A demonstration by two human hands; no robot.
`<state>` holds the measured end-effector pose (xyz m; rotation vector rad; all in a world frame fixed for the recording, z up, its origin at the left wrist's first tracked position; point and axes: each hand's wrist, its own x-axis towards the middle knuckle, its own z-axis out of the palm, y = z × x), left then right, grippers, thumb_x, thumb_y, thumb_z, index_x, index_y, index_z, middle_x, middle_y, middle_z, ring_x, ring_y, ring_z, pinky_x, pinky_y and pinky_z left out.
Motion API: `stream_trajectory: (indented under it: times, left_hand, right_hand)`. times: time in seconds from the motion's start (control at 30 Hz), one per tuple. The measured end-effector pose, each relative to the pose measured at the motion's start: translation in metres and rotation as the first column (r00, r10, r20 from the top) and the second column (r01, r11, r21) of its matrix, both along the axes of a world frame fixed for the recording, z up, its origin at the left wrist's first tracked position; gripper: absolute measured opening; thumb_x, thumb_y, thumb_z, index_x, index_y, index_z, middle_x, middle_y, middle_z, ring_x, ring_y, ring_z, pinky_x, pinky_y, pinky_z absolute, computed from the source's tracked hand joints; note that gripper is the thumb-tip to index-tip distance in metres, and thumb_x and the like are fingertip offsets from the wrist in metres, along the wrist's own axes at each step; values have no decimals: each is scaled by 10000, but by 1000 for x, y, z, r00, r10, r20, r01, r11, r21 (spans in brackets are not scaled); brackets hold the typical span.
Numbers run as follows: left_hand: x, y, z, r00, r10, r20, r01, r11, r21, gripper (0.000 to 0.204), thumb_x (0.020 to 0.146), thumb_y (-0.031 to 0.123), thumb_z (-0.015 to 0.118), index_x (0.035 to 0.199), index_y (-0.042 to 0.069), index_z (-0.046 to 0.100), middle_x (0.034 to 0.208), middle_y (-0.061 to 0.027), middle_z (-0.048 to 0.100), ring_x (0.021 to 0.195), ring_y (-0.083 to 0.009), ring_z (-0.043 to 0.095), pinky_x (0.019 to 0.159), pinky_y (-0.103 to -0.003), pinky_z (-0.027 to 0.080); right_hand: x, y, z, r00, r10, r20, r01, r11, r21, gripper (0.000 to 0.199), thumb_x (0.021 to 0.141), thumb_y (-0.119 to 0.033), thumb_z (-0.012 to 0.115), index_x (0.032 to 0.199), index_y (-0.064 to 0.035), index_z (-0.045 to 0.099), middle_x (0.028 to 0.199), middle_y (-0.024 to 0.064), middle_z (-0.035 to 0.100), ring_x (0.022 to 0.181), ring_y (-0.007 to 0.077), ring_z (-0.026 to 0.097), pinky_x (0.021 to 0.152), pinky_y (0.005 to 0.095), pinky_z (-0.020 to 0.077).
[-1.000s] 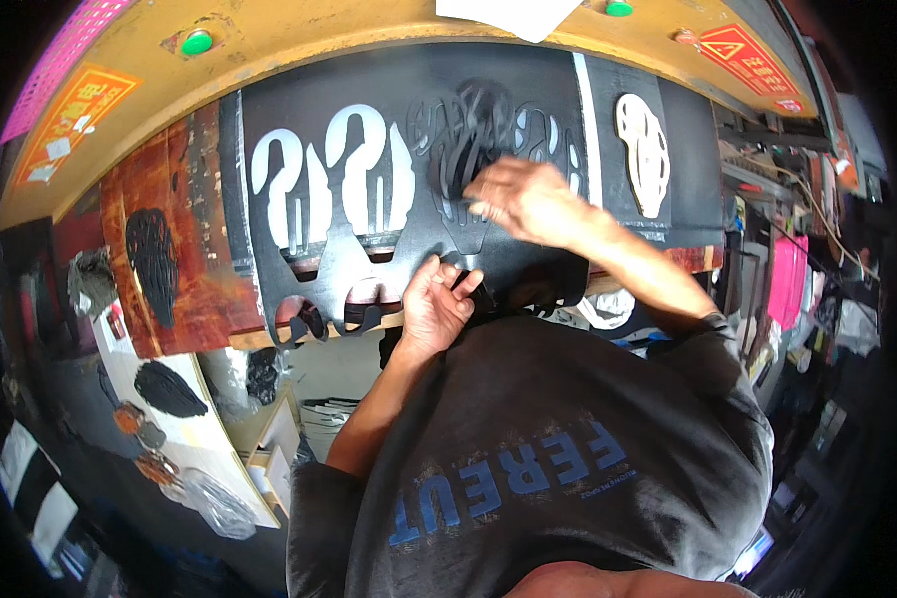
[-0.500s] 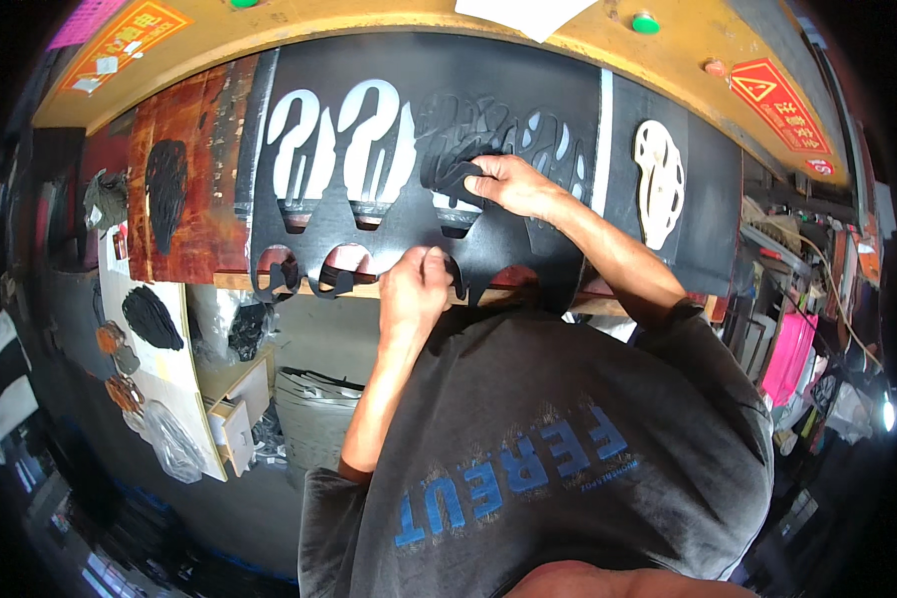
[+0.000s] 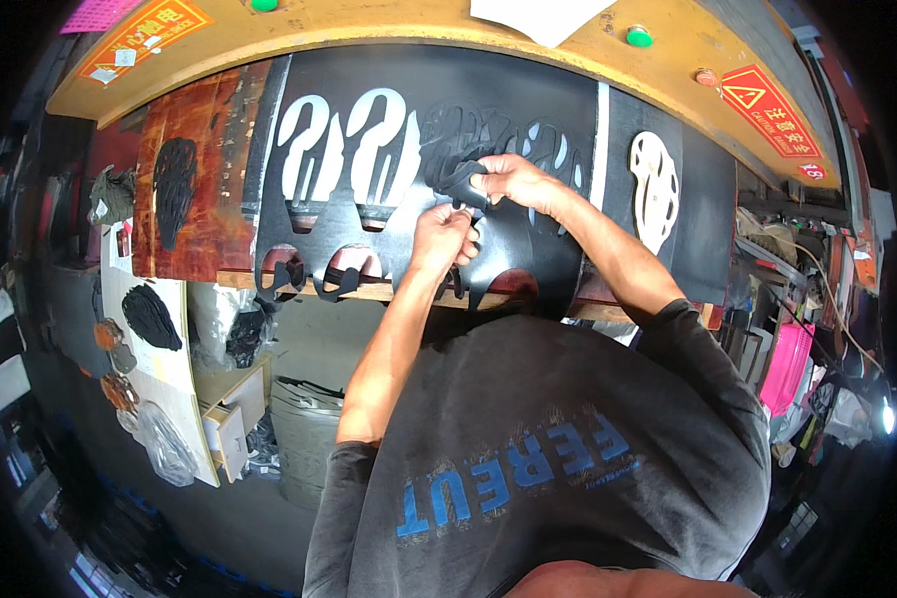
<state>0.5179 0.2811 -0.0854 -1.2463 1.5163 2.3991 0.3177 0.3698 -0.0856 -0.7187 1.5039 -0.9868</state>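
Note:
A black flexible sheet [image 3: 404,249] with shaped cut-outs lies across the work surface in front of me, its scalloped near edge hanging over a wooden strip. My right hand [image 3: 516,186] pinches a black cut piece [image 3: 458,179], lifted and bent up from the sheet's middle. Close below it, my left hand [image 3: 443,237] is closed, its thumb and fingertips at the lower end of that piece; whether they grip the piece or the sheet's edge I cannot tell. More black cut shapes [image 3: 548,149] lie to the right. Two openings at the left show a white surface [image 3: 374,120].
A yellow machine beam [image 3: 369,28] with green buttons spans the far side. On the right rests a cream openwork form [image 3: 653,194]; on the reddish board at left, a black stack of cut pieces [image 3: 175,194]. A side table [image 3: 169,369] holds another black pile [image 3: 151,317].
My left hand has moved from the sheet's near edge, away from me and right, up to the right hand. The piece in my right hand is bent up more.

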Motion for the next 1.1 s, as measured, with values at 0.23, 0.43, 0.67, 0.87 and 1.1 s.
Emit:
stream_trajectory:
  times: [0.23, 0.43, 0.67, 0.87, 1.1]
  left_hand:
    - [-4, -10, -2, 998, -60, -5, 60, 998, 36, 282, 1096, 300, 657, 998, 36, 677, 764, -39, 683, 549, -114, 643, 453, -251, 493]
    - [-2, -7, -21, 996, -55, -72, 50, 996, -69, 262, 1111, 265, 633, 1025, 26, 695, 721, -32, 657, 516, -125, 621, 450, -281, 494]
    - [0, -3, -26, 991, -55, -124, 33, 984, -175, 282, 1108, 257, 627, 935, 46, 697, 691, -15, 633, 495, -102, 594, 440, -272, 475]
    - [1, -6, -31, 989, -93, -118, 63, 969, -237, 370, 1098, 281, 637, 792, 72, 639, 632, 8, 588, 469, -85, 533, 428, -282, 429]
    - [2, -1, -46, 978, -165, -131, 102, 914, -392, 408, 1096, 282, 637, 744, 80, 599, 607, 23, 551, 471, -83, 490, 447, -297, 408]
  right_hand:
    - [-4, 5, -12, 1000, 23, 7, -23, 999, -44, 216, 1077, -272, 681, 1157, -84, 750, 998, -42, 711, 882, 98, 597, 784, 288, 516]
    - [-2, 8, -12, 991, -113, 70, 116, 992, -42, 199, 1084, -255, 673, 1139, -80, 750, 940, -39, 707, 799, 77, 597, 731, 263, 512]
    - [8, 0, 10, 888, -460, -19, 460, 886, 66, 187, 1097, -244, 653, 1162, -91, 738, 946, -44, 731, 756, 57, 600, 677, 238, 501]
    - [24, -4, 12, 824, -540, -171, 536, 841, -69, 158, 1093, -243, 670, 1075, -95, 723, 875, -77, 693, 701, 27, 556, 604, 207, 438]
    - [10, -9, 9, 655, -739, 161, 756, 639, -140, 134, 1091, -208, 654, 1092, -90, 717, 889, -37, 718, 697, 71, 606, 599, 250, 465]
